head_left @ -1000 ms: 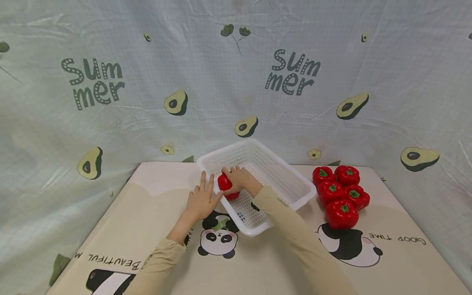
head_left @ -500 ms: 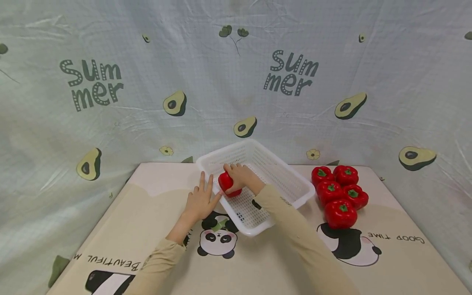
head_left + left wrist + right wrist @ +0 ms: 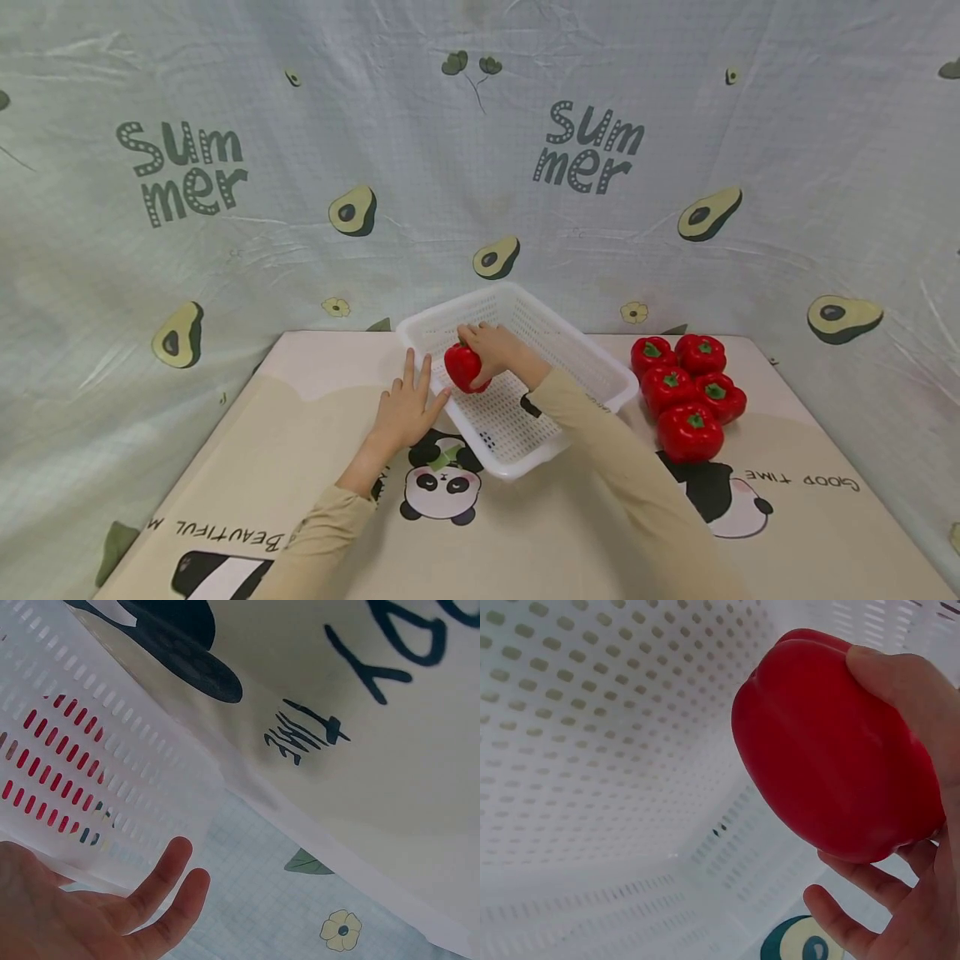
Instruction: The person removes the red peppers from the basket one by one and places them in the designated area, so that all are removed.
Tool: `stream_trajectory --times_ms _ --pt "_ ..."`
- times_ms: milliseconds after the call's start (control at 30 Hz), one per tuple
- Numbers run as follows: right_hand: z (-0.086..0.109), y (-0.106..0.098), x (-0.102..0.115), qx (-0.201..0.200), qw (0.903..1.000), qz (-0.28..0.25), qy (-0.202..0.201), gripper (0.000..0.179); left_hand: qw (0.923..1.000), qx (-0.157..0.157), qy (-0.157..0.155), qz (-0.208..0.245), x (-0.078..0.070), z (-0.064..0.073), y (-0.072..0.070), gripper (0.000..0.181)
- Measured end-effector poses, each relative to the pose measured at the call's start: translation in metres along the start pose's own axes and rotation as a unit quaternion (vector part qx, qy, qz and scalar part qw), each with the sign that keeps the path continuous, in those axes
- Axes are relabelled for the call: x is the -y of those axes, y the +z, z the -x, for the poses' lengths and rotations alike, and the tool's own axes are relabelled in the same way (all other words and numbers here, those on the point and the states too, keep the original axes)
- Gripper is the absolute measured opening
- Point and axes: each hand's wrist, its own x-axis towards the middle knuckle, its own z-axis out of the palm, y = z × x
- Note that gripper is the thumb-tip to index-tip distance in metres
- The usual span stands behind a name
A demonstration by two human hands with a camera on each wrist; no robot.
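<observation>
My right hand (image 3: 498, 350) grips a red bell pepper (image 3: 462, 367) inside the white plastic basket (image 3: 553, 454). In the right wrist view the bell pepper (image 3: 832, 750) lies between thumb and fingers, tilted above the perforated basket floor (image 3: 592, 735). My left hand (image 3: 402, 410) is at the basket's left rim, its fingers straight and spread. The left wrist view has the left fingers beside the basket wall (image 3: 150, 750), with red showing through its slots. No other pepper shows in the basket.
Several red bell peppers (image 3: 691, 433) stand grouped to the right of the basket, green stems up. The table (image 3: 322, 450) has a cloth with panda prints. Behind it hangs a pale curtain (image 3: 420, 167) with avocado prints.
My right hand has lifted the bell pepper slightly off the basket's left side and moved it up and a little right. The left hand has stayed at the rim.
</observation>
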Motion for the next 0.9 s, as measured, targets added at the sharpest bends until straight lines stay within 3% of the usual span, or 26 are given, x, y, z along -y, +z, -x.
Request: stream_trajectory --times_ms 567,900 --pt "0.03 -0.028 -0.013 -0.02 0.9994 -0.016 -0.024 0.074 0.9998 0.014 -0.01 0.002 0.0 -0.001 0.002 0.07" --pt "0.052 -0.039 -0.011 -0.059 0.9964 -0.018 -0.057 0.078 0.9999 0.011 -0.009 0.006 0.0 -0.001 0.001 0.071"
